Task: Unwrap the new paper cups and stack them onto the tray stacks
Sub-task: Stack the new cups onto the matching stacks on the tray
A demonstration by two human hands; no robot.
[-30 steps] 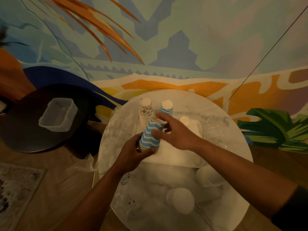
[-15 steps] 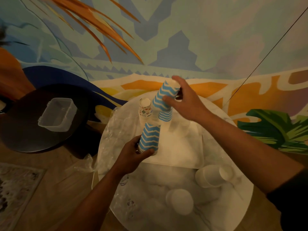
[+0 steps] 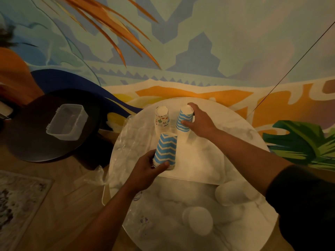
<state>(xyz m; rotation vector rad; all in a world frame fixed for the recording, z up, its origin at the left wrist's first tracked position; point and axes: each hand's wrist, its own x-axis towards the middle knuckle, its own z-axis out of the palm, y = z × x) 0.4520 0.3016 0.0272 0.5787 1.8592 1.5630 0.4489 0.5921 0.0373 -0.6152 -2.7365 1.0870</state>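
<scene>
The round marble table [image 3: 253,147] carries a white tray [image 3: 204,165] toward its far edge, with loose plastic wrap [image 3: 125,142] draped over its left edge. On the tray's far side stand two upside-down stacks: a picture-print stack [image 3: 161,118] and a blue zigzag stack [image 3: 184,120]. The right hand [image 3: 201,122] has just brought its cups down onto the zigzag stack (half a second ago they were lifted above it), and its grip is wrapped round them, so that batch looks seated, or nearly. The left hand [image 3: 148,171] grips the remaining zigzag cups [image 3: 165,151] at the tray's near-left corner. White cups [image 3: 199,220] lie near the table's front edge, apparently still to be stacked.
</scene>
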